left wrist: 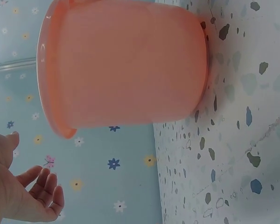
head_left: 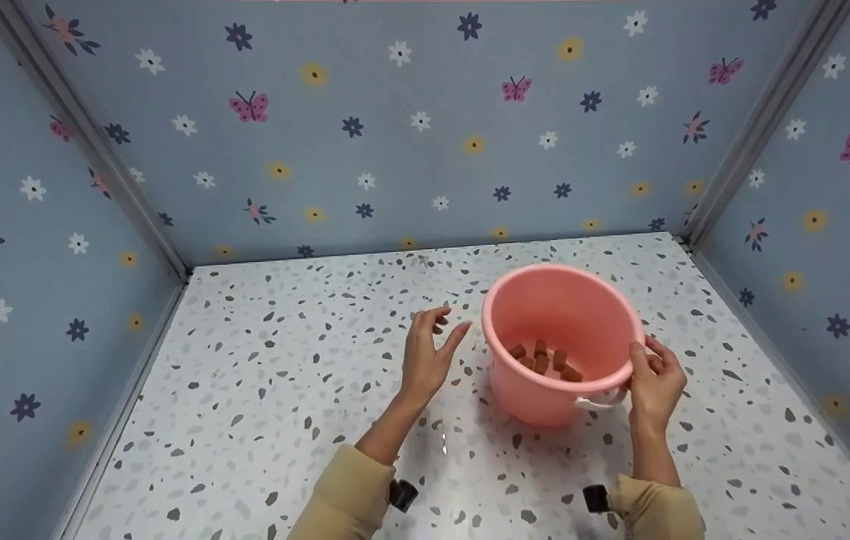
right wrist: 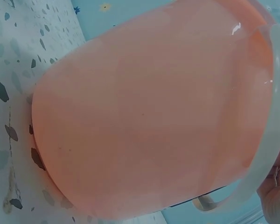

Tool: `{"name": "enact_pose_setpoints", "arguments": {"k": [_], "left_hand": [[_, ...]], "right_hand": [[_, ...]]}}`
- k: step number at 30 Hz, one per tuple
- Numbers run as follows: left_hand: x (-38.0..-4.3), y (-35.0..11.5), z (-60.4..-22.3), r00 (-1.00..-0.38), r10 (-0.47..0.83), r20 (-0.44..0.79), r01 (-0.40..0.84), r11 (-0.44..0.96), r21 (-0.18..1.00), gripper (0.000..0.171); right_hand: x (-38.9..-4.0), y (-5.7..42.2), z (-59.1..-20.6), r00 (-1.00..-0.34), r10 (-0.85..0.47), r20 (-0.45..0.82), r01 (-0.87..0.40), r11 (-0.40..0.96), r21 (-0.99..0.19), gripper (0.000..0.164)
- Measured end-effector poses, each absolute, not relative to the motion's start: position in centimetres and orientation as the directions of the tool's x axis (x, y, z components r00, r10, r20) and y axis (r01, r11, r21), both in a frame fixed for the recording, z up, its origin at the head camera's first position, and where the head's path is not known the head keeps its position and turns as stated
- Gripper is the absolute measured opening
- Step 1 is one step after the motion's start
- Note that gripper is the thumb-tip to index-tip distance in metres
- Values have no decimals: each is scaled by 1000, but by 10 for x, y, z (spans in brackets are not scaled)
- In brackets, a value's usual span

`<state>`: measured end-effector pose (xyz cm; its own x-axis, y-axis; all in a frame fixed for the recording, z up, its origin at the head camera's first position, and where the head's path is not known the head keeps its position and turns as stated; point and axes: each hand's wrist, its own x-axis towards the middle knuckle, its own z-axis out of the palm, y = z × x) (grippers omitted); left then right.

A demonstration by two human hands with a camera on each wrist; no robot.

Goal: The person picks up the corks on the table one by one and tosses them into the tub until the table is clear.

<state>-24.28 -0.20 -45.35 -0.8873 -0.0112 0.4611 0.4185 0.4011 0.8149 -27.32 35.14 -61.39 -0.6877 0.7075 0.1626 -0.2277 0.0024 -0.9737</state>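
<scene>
A pink bucket [head_left: 537, 397] stands on the speckled surface, right of the middle in the head view. Several small brown cylinder-shaped pieces [head_left: 541, 364] lie on its bottom. My right hand [head_left: 657, 382] grips the bucket's rim at the right, thumb over the edge, and shows only at the corner of the right wrist view. The white handle [right wrist: 275, 112] hangs down along the bucket's side near that hand. To the left of the bucket, apart from it, my left hand [head_left: 426, 360] is held with loosely bent fingers and nothing in it.
The white speckled tabletop [head_left: 282, 375] carries the bucket. Blue walls [head_left: 394, 90] with flowers and butterflies close it in at the back, left and right. Dark wrist devices [head_left: 403, 495] sit at both sleeves.
</scene>
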Motion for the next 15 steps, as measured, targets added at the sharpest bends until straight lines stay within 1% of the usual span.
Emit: {"name": "enact_pose_setpoints", "arguments": {"k": [8, 12, 15], "left_hand": [[-245, -14, -459, -905, -45, 423, 358, 453, 816, 43], [-245, -21, -459, -906, -57, 418, 346, 467, 814, 44], [-246, -27, -460, -908, -74, 412, 331, 473, 816, 46]], "right_hand": [[-272, 353, -616, -695, 672, 253, -252, 102, -962, 43], [-273, 360, -616, -703, 651, 286, -225, 178, -958, 43], [-271, 366, -614, -717, 621, 317, -174, 281, -944, 43]]}}
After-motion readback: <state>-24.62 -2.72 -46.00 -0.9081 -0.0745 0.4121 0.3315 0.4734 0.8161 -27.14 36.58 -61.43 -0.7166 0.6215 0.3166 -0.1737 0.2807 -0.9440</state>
